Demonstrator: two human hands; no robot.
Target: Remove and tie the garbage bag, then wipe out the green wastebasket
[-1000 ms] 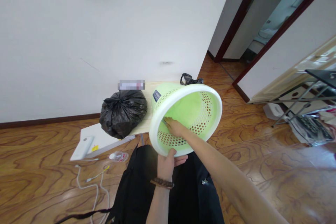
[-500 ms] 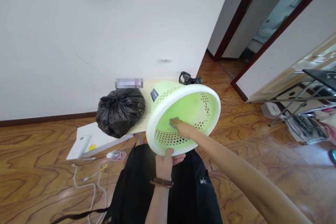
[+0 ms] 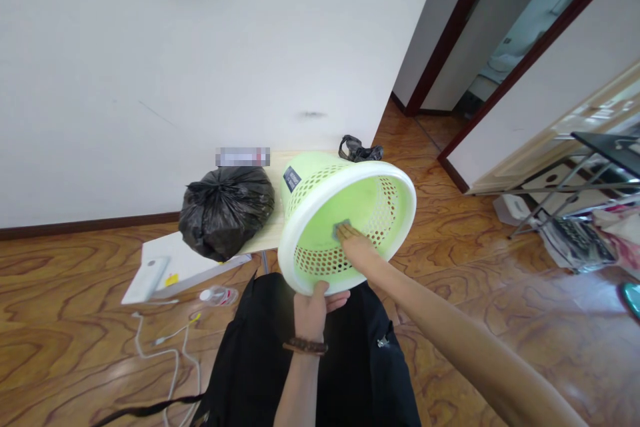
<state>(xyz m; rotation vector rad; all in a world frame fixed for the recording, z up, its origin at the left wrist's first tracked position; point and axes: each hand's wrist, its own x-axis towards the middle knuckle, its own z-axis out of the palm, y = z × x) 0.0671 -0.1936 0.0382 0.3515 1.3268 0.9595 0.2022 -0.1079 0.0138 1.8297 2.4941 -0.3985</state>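
Observation:
A light green plastic basket (image 3: 286,260) with a white rim and rows of holes lies tipped on a small wooden table, its mouth facing me. My left hand (image 3: 313,312) grips the lower rim, thumb on the inner side and fingers beneath. Inside the basket, my right hand (image 3: 354,245) presses a small grey cloth (image 3: 341,229) against the inner bottom. The cloth is partly covered by the fingers.
A tied black bag (image 3: 227,212) sits left on the table (image 3: 265,237); a smaller black bag (image 3: 359,149) lies behind the basket. A white box (image 3: 173,250), a bottle (image 3: 219,295) and cables are on the floor. A folding rack (image 3: 560,197) stands right.
My right hand has moved slightly to the right inside the basket with the grey cloth, which shows more now. My left hand keeps its hold on the rim.

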